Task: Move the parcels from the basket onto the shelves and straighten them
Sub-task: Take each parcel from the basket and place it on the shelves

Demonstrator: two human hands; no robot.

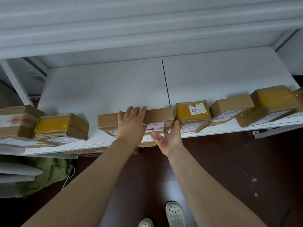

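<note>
A long flat brown parcel [108, 122] lies along the front of the white shelf [114, 89]. My left hand [131, 125] lies flat on its top with straight fingers. My right hand [167, 136] is open at the parcel's front right corner, fingers spread, its fingertips touching the gap beside a yellow-taped parcel [191, 117] labelled 002. Further right sit a small brown box [229, 107] and a bigger yellow-taped parcel [270, 104]. To the left stand another yellow-taped parcel [60, 126] and a brown box [16, 122]. No basket is in view.
The back half of the shelf is bare white board with a dark seam [165, 82]. Below the shelf I see dark floor [229, 169], a green sack [49, 174] at the left, grey padded mailers [18, 172], and my white shoes [173, 213].
</note>
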